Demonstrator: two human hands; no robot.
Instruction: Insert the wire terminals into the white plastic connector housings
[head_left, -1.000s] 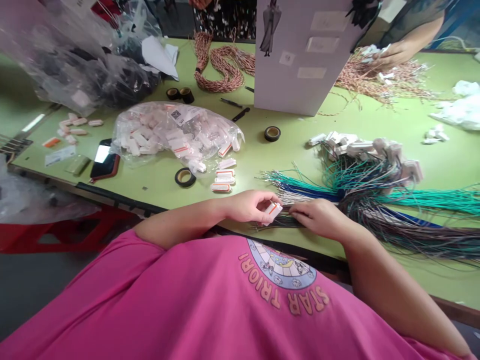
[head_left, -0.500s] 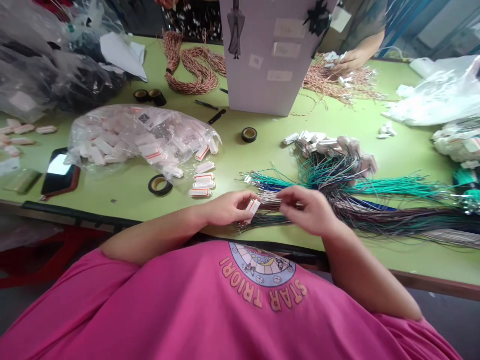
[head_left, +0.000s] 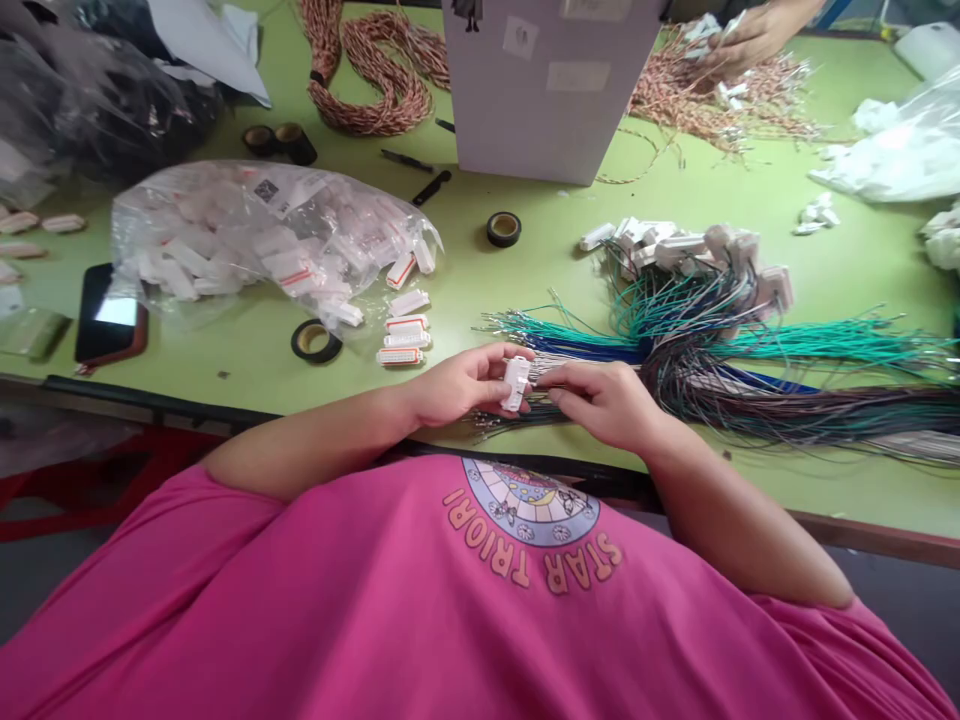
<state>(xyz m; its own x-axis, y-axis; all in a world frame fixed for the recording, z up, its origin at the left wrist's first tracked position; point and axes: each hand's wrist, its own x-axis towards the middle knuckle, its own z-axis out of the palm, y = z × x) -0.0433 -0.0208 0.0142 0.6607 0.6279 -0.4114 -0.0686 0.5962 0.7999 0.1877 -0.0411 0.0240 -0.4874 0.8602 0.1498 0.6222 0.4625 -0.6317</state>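
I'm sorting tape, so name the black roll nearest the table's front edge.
The black tape roll between the phone and the white connectors; another roll lies farther back near the lilac box, a pair of rolls behind the plastic bag.

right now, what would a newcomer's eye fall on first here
Probably the bright pink shirt filling the bottom, with the left hand holding a white connector just above it. Next, the green, blue and dark wires sprawling at right, then the clear bag of white pieces at left.
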